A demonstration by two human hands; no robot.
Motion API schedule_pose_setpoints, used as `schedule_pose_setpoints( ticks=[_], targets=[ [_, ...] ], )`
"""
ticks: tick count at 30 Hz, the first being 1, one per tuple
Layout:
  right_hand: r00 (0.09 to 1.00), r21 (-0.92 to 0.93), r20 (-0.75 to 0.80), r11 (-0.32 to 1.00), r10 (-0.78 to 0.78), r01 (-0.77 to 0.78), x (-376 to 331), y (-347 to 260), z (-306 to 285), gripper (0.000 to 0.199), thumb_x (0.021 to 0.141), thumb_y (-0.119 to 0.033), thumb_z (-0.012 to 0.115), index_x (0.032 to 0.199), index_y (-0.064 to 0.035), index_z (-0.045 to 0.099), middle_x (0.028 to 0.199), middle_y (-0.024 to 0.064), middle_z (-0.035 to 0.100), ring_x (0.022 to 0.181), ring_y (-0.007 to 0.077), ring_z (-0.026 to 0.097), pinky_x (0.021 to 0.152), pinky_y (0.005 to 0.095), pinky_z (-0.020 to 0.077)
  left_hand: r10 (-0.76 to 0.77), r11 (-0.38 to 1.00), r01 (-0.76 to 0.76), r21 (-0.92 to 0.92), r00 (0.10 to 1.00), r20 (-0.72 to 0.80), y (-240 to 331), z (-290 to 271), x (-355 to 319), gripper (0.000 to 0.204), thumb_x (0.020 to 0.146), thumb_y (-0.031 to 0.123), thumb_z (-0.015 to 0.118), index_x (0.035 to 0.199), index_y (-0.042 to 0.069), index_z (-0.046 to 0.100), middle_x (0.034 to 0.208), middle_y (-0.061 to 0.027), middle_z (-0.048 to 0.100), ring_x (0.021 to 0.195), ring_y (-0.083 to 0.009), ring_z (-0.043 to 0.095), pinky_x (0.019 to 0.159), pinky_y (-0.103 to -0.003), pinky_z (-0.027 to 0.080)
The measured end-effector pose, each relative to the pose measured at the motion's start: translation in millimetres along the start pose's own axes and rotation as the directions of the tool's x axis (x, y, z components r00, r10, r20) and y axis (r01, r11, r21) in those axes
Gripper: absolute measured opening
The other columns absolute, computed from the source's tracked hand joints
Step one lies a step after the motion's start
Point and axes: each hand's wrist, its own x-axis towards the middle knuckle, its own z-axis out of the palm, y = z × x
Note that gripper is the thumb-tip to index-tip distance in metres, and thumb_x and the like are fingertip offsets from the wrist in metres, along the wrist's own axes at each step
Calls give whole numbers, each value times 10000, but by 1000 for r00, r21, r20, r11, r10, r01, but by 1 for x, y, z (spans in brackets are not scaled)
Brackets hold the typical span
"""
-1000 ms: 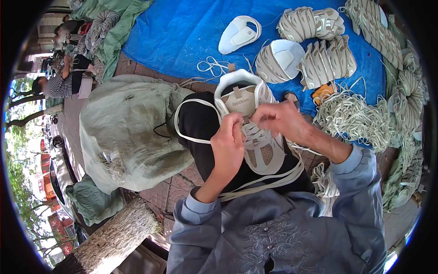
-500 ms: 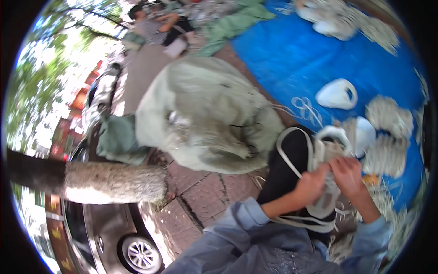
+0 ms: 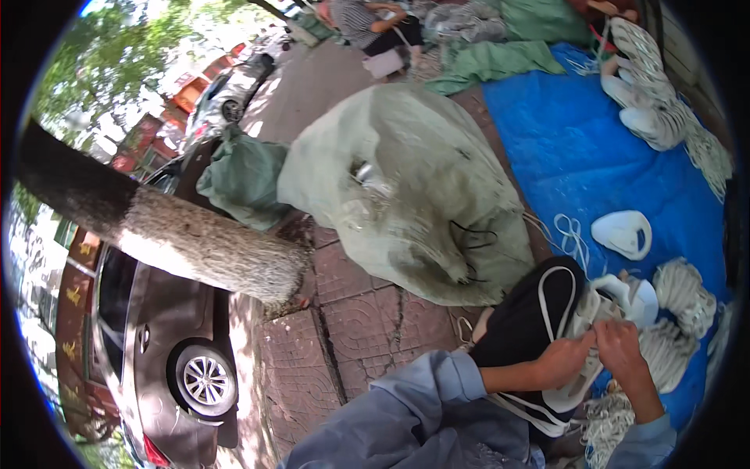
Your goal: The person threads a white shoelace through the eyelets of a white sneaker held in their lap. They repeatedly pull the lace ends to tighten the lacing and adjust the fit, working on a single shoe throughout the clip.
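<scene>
A pale, shoe-shaped piece that looks like a white shoe upper (image 3: pixel 587 314) rests against my black-clothed knee (image 3: pixel 519 316). Both hands meet over its middle. My left hand (image 3: pixel 566 361) is closed, its fingertips pinching at the upper. My right hand (image 3: pixel 619 348) is closed too, touching the left; any lace between the fingers is too small to make out. White cord (image 3: pixel 548 305) loops over the knee and lies below the upper. Just beyond, another white upper (image 3: pixel 623 234) with an oval opening lies on the blue tarp (image 3: pixel 539 148).
A large pale-green sack (image 3: pixel 406 195) bulges ahead of me, with a green bag (image 3: pixel 246 180) beside it. Bundled whitish pieces (image 3: pixel 683 297) lie at the right. Left stand a tree trunk (image 3: pixel 211 242) and a parked brown car (image 3: pixel 164 344). Another person (image 3: pixel 363 23) sits far off.
My view has swung left and tilted, so the sack, tarp and hands appear farther right and mostly lower. Both hands remain together at the shoe upper.
</scene>
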Motion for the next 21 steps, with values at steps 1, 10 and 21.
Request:
schedule_pose_setpoints(
  ticks=[1,10,21],
  targets=[
    [998,-98,41,994,-39,43,6,-6,-10,95,657,-145,535,651,-97,454,548,43,491,507,194,537,462,340,383,27,999,-28,42,1000,14,5,1,-7,387,699,43,525,1045,-27,366,673,-217,552,544,-350,571,454,-412,458],
    [988,-149,151,989,24,-2,-7,9,-24,99,634,-133,541,663,-60,480,568,45,494,482,161,539,453,283,433,517,851,-519,85,855,40,18,-29,0,209,743,12,524,945,-33,504,778,-142,566,649,-253,580,577,-336,476],
    [997,-100,28,993,66,-63,-17,3,-5,107,623,-139,545,666,-58,490,607,44,473,542,168,531,502,289,433,280,878,-256,404,960,-1,-4,-24,35,62,657,55,597,702,66,556,650,-59,495,630,-221,548,512,-328,450]
  ],
)
